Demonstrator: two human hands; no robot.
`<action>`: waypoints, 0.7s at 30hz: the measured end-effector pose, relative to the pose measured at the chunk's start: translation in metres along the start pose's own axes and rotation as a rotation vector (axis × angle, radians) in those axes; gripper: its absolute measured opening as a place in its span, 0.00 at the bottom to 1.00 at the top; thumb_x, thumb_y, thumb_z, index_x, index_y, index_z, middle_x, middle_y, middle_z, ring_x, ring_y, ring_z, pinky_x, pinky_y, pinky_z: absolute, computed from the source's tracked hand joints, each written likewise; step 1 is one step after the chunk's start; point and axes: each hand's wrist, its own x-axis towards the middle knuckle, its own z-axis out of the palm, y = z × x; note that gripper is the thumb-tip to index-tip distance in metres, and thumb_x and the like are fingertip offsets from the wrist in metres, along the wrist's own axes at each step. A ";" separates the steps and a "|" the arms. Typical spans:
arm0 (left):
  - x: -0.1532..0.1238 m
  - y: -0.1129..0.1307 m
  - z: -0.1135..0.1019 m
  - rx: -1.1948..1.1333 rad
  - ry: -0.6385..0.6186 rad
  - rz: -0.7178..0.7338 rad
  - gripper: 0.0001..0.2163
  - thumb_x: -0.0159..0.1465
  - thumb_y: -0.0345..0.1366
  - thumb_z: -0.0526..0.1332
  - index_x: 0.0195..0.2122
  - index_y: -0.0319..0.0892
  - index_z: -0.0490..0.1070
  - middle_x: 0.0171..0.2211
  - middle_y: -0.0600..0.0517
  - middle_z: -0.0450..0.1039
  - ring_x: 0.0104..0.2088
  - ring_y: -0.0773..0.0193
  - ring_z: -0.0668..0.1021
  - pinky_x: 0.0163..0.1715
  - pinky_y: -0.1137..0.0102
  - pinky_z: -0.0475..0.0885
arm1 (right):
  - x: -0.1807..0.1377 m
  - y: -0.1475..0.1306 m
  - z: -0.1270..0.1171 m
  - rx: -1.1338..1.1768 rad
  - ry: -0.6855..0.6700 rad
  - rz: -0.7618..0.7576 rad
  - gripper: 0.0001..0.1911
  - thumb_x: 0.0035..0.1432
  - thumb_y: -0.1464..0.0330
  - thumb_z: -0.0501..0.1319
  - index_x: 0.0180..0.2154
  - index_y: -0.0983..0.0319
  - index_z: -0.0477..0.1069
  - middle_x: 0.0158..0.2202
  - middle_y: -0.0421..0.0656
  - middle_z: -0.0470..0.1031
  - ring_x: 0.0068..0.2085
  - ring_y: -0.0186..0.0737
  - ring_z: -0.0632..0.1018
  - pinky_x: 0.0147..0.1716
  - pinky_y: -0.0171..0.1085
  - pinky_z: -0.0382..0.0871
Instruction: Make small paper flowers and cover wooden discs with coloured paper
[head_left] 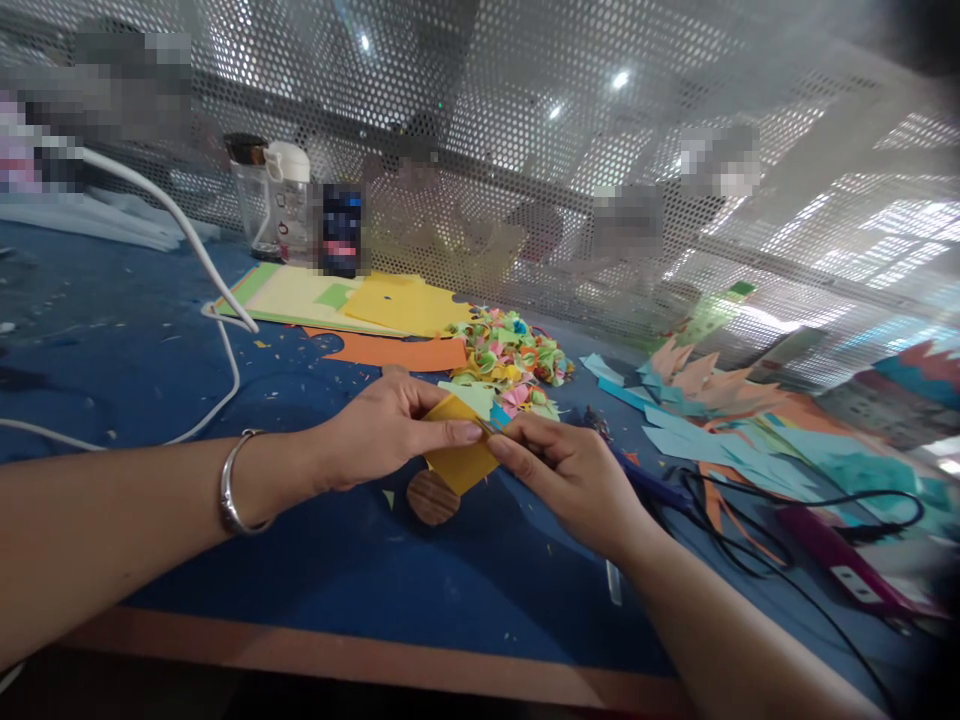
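A small piece of yellow paper (459, 465) is held up over the blue table between my two hands. My left hand (375, 425), a silver bangle on its wrist, pinches the paper's upper left side with the thumb on top. At the paper's right edge, the thumb and fingers of my right hand (566, 470) are closed on it. Whether a small tool is also in the right fingers is hidden. Just below the paper lies a round brown wood-grained disc (433, 499). Beyond my hands is a heap of colourful paper scraps (514, 350).
Orange paper (405, 352) and yellow sheets (409, 303) lie behind my hands. Two bottles (289, 205) and a phone (341, 230) stand against a perforated metal screen. A white cable (169, 200) crosses the left. Blue paper strips (727, 450), black cords and a purple power strip (847, 565) are at right.
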 end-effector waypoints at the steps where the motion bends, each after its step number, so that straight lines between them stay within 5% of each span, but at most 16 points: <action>1: 0.000 0.000 0.000 -0.002 -0.005 0.001 0.10 0.58 0.40 0.68 0.29 0.37 0.78 0.30 0.51 0.78 0.30 0.67 0.77 0.33 0.72 0.71 | 0.000 0.000 0.000 -0.004 0.000 -0.003 0.20 0.65 0.54 0.55 0.27 0.61 0.68 0.23 0.37 0.62 0.26 0.33 0.63 0.27 0.36 0.56; 21: 0.001 0.001 -0.001 0.089 0.030 0.055 0.10 0.58 0.41 0.67 0.31 0.38 0.79 0.28 0.53 0.77 0.29 0.68 0.75 0.32 0.72 0.69 | -0.001 0.000 0.000 0.024 0.010 0.008 0.22 0.65 0.53 0.56 0.24 0.60 0.62 0.21 0.35 0.56 0.23 0.32 0.58 0.23 0.35 0.51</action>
